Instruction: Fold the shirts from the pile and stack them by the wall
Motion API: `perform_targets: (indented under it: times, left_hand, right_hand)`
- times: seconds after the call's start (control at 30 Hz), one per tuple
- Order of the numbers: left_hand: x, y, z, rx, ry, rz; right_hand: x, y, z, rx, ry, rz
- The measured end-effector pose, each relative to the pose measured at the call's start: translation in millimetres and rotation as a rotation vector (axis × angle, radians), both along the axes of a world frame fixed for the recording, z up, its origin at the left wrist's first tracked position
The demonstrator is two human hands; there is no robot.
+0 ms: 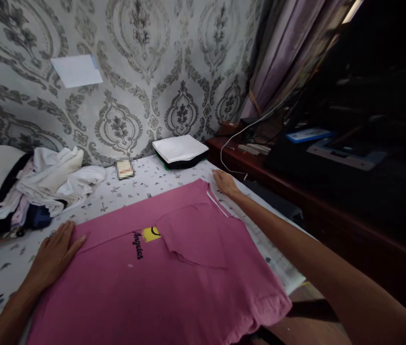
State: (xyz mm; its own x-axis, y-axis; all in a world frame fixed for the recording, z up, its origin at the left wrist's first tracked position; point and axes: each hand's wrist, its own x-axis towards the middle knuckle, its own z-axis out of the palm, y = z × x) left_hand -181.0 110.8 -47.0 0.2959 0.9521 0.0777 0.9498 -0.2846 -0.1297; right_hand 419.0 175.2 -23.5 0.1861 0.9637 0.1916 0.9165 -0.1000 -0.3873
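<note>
A pink shirt (117, 282) with black lettering and a yellow patch lies spread on a white patterned sheet (113, 194). One side and a sleeve are folded inward over its front. On the shirt's left edge my left hand (54, 254) rests flat, fingers extended and slightly apart. My right hand (224, 183) is at the far right, just beyond the shirt's collar corner, with its fingers curled down at the sheet. Whether those fingers pinch anything is too small to tell.
Folded clothes (181, 148), white on top, lie near the wall. A heap of clothes (55, 182) is at the left, a small card-like item (125, 168) between them. A dark red wooden cabinet (282, 177) with a white cable (222, 153) borders the right side.
</note>
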Motion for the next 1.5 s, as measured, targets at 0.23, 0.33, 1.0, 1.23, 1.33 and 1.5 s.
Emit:
perform_targets:
  times: [0.23,0.33,1.0,1.23,1.33,1.5]
  left_hand:
    - [71,-19,41.5,0.136,-0.224,-0.029]
    - [146,-45,65.1,0.025,-0.405,-0.305]
    - [287,-83,63.3,-0.051,-0.212,-0.944]
    - [290,-84,67.3,-0.143,-0.202,-0.964]
    - [292,-84,64.4,-0.160,-0.183,-0.952]
    - [293,-85,64.6,-0.172,-0.177,-0.941]
  right_hand:
    - [8,-21,0.1,0.043,0.142,0.060]
    - [1,-7,2.0,0.030,0.164,0.080]
    - [-5,31,2.5,0.029,0.279,0.199]
    - [0,35,-1.2,0.040,0.304,0.216]
    - [0,36,-4.8,0.051,0.319,0.237]
    - [-1,37,-11.5,0.022,0.342,0.293]
